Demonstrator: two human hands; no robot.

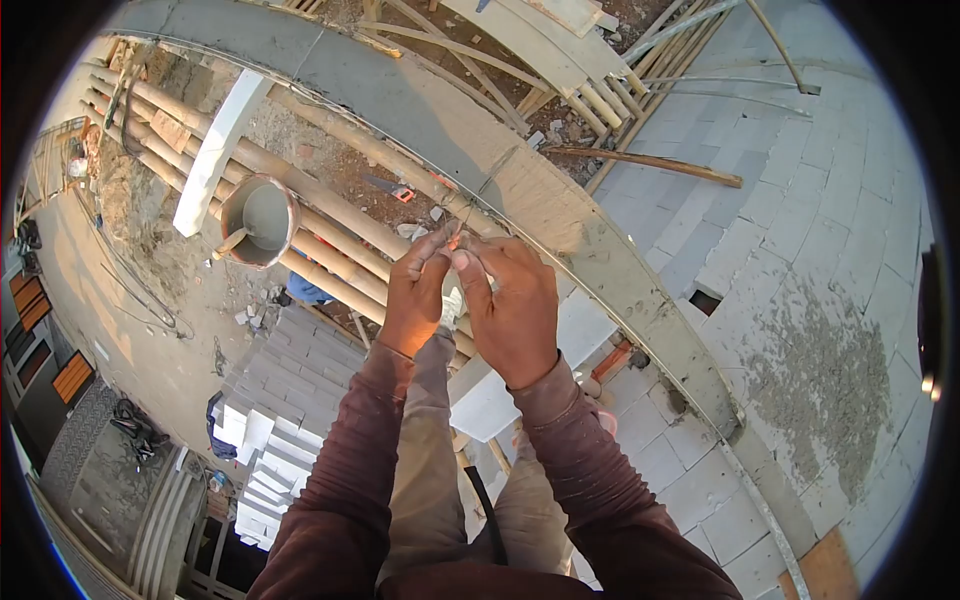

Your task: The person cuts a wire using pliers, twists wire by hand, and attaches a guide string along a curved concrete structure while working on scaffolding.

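Observation:
My left hand and my right hand meet in front of me, above the edge of a grey concrete beam. The fingertips of both are pinched together, almost touching. A thin strand, like string or wire, rises from between the fingers, but its lower end is hidden by them. What else the fingers hold is too small to make out. Below and beyond the hands lie long bamboo poles.
A bucket of grey mix rests on the poles at left, near a long white block. A hand saw lies beyond. White blocks are stacked below left. Spilled mortar covers part of the block surface at right.

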